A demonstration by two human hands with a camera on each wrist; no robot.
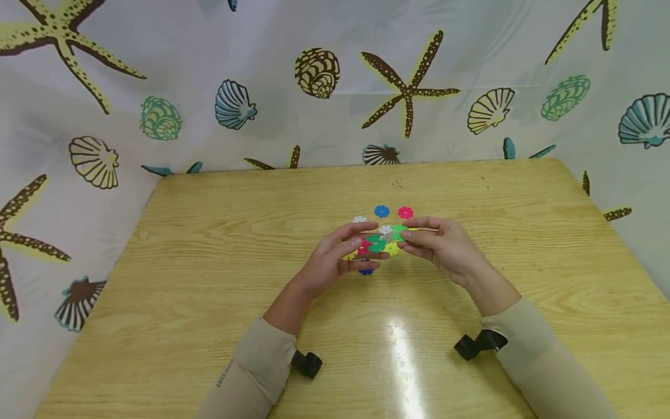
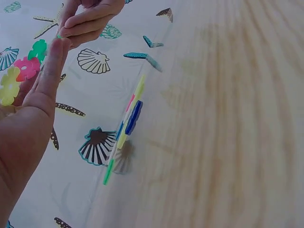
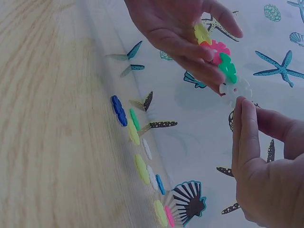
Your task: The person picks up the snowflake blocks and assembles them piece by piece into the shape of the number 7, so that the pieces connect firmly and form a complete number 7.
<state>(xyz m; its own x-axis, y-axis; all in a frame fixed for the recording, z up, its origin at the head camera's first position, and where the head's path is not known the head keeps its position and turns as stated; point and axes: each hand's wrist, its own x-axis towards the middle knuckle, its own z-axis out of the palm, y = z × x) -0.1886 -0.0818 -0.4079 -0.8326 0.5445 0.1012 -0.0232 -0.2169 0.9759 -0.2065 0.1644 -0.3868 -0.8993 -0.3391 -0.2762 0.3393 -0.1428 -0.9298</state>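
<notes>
Thin notched plastic discs, joined in a chain (image 1: 376,244), run between the two hands: yellow, pink, green and white show in the right wrist view. My left hand (image 1: 330,256) holds the yellow and pink end between thumb and fingers, its fingers stretched along the chain. Thumb and fingertips of my right hand (image 1: 447,247) pinch a light green disc (image 1: 399,231) beside the white disc (image 3: 236,92). In the right wrist view the fingers hide this light green one, so I cannot tell whether it is joined to the white.
Several loose discs lie on the wooden table (image 1: 209,262) behind and under the hands: a blue disc (image 1: 382,211), a pink disc (image 1: 405,213), a dark blue disc (image 1: 366,270), plus white, yellow and green ones. A shell-patterned cloth (image 1: 183,52) hangs beyond the table edges.
</notes>
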